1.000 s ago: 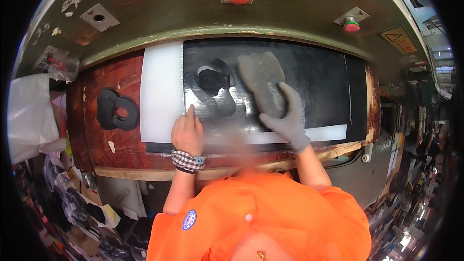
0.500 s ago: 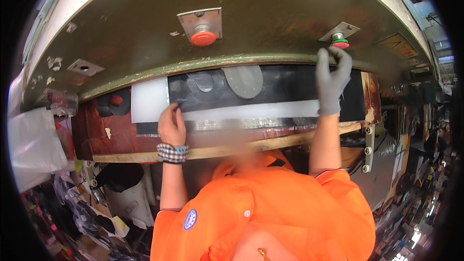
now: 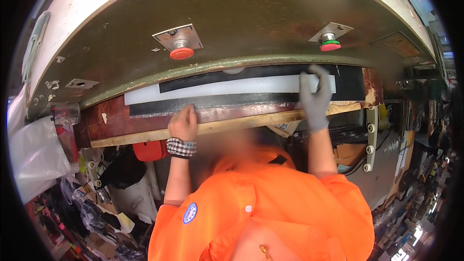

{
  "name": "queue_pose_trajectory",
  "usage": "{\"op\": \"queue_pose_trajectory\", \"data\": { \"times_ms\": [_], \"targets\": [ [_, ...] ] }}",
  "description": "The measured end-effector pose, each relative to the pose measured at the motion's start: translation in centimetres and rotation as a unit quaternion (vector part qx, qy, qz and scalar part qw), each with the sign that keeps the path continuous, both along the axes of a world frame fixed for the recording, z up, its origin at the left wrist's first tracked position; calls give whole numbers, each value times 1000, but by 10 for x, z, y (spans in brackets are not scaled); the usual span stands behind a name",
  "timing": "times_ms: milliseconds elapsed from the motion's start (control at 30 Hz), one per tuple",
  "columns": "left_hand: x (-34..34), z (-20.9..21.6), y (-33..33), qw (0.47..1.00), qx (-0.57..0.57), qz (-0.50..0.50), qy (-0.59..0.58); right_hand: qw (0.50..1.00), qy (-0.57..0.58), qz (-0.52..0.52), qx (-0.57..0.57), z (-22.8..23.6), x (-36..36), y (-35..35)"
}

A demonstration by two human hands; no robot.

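Note:
My bare left hand (image 3: 183,123), with a checked band at the wrist, is at the front edge of a dark sheet (image 3: 162,107). Its fingers are curled together, and what lies in them, if anything, is hidden. In a grey glove, my right hand (image 3: 316,97) is over the right end of a long white sheet (image 3: 232,84), thumb and forefinger apart with white showing between. A black sheet (image 3: 193,81) lies along the far side of the white one. Only a sliver of a rounded grey piece (image 3: 234,71) shows below the green machine's edge.
The green machine head (image 3: 251,24) overhangs the worktable. On its face are a red push button (image 3: 181,52) and a red button with a green ring (image 3: 330,44). A wooden strip (image 3: 232,126) runs along the table's front. Clear plastic sheeting (image 3: 36,152) hangs at left.
My right hand has come down from beside the green-ringed button to the white sheet. The machine edge now covers most of the grey piece and the black piece beside it.

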State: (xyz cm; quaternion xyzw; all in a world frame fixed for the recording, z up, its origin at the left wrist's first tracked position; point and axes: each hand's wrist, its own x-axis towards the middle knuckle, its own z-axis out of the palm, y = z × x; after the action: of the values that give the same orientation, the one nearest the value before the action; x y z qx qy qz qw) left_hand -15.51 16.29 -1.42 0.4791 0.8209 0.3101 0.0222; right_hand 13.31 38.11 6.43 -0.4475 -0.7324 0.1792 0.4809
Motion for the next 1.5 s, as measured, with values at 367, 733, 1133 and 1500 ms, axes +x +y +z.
{"op": "queue_pose_trajectory", "data": {
  "times_ms": [367,733,1133,1500],
  "targets": [
    [25,-14,-48,998,50,-12,-23,959,-210,167,-96,-55,42,-109],
    [77,22,-50,992,79,-100,-7,974,-166,149,28,-53,-81,-132],
    [103,15,-87,980,-62,-179,52,874,218,135,-412,-15,-11,-163],
    [83,5,-46,982,-43,-170,71,975,-205,75,-25,-63,-3,-129]
  ]
}}
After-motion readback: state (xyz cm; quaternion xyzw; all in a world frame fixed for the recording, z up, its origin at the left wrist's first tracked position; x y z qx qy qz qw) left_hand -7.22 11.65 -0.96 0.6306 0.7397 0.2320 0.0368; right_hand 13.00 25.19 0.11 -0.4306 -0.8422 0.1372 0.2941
